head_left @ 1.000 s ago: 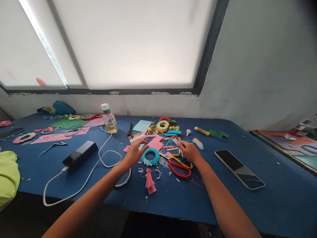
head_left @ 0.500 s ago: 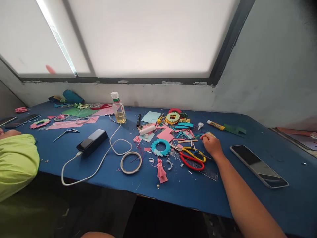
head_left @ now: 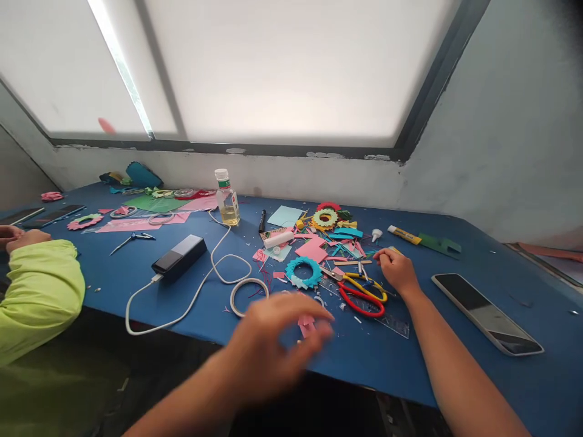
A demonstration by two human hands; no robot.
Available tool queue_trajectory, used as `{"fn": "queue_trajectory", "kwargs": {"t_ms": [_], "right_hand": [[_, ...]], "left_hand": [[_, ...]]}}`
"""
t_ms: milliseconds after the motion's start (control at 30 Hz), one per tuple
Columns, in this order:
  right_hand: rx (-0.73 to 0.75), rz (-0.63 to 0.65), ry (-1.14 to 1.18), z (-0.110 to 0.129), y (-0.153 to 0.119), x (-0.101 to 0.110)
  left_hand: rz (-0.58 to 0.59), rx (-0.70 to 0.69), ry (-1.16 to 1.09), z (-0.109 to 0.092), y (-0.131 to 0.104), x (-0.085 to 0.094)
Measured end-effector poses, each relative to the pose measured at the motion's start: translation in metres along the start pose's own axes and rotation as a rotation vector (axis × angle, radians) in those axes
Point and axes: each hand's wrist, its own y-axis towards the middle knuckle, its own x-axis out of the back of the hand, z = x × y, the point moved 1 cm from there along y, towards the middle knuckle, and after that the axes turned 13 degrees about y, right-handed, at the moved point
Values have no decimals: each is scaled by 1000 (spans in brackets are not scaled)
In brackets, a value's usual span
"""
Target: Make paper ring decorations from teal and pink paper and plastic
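My left hand, smeared by motion, hovers over the table's front edge with thumb and fingers apart and nothing visible between them. Folded pink paper lies behind it, partly hidden. Resting on the table, my right hand has its fingers curled; whatever they hold, if anything, is hidden. Left of that hand lie scissors with red and yellow handles, over a clear ruler. A blue pleated paper ring sits left of the scissors. A roll of tape is partly behind my left hand.
Paper scraps are heaped mid-table. A bottle stands behind a black power bank and its white cable. A phone lies at right, a glue tube farther back. A person's lime sleeve is at left.
My left hand has come into view from below, over the pink paper and close to the tape roll. My right hand stays by the scissors. The view has shifted slightly left.
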Motion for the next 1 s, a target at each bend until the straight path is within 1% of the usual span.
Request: {"fn": "queue_trajectory", "kwargs": {"t_ms": [33,67,100,133,167,200,233,267,333,400,500,600,700,833,933,1000], "right_hand": [[16,5,4,3,0,-1],[31,14,9,6,-1,-2],[45,24,13,10,-2,-3],[58,38,17,14,-3,-4],[71,52,21,18,-5,-6],[83,67,24,22,-7,-7],[96,81,28,27,-9,-9],[110,95,32,31,-11,-10],[143,122,43,40,-16,-13],[180,149,57,47,-21,-16],[237,182,89,57,-26,-19],[303,195,141,69,-32,-20],[384,196,219,86,-43,-22],[508,206,343,121,-66,-28],[560,296,424,146,-81,-34],[549,377,461,157,-86,-36]], "left_hand": [[73,160,163,0,57,37],[149,327,319,0,109,72],[136,380,375,-1,153,101],[138,416,405,-2,186,122],[159,458,432,-1,208,135],[192,499,458,-1,221,140],[224,535,480,1,227,140],[255,565,497,3,228,135],[303,608,522,7,225,124],[331,637,536,10,224,117],[352,656,542,12,228,120],[347,617,528,8,230,130],[303,529,493,-5,227,140],[237,384,379,-33,224,147],[253,261,255,-56,225,149],[286,195,188,-69,227,151]]}}
